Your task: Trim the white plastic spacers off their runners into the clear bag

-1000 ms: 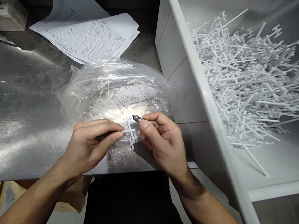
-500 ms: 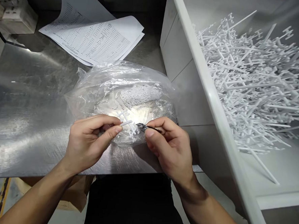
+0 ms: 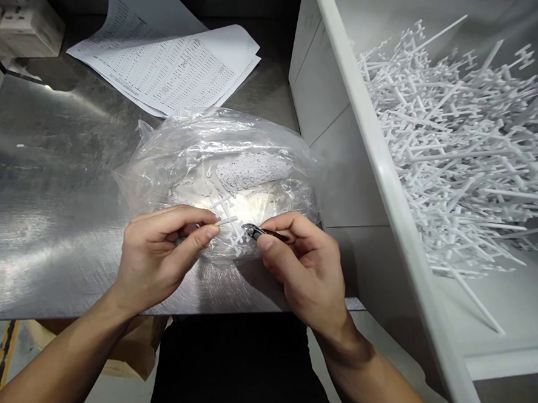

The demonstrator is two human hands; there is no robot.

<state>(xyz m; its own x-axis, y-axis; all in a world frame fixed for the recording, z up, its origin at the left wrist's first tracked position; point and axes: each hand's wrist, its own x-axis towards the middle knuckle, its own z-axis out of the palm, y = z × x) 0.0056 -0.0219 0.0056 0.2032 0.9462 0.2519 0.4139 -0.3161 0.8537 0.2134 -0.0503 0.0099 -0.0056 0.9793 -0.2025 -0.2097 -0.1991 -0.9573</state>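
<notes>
Between thumb and forefinger, my left hand (image 3: 165,250) pinches the stem of a white branched plastic sprue (image 3: 227,220). Short cross-pieces stick out along the sprue's far end. My right hand (image 3: 302,263) is closed around a small nail clipper (image 3: 264,231), its metal jaws pointing left at the sprue's side branches. Whether the jaws touch the plastic I cannot tell. Below both hands lies a clear plastic bag (image 3: 219,134), spread on the metal table, with many tiny whitish pieces (image 3: 253,170) heaped in it.
A white bin (image 3: 389,188) on the right holds a large tangled pile of white sprues (image 3: 457,147). Printed sheets (image 3: 174,67) lie behind the bag on the metal table (image 3: 45,197). A white socket box (image 3: 30,27) sits at the back left. A cardboard box (image 3: 136,349) stands below the table edge.
The clipper has shifted slightly left, closer to the sprue's branches. My left hand keeps its pinch almost in place. The view has moved a little.
</notes>
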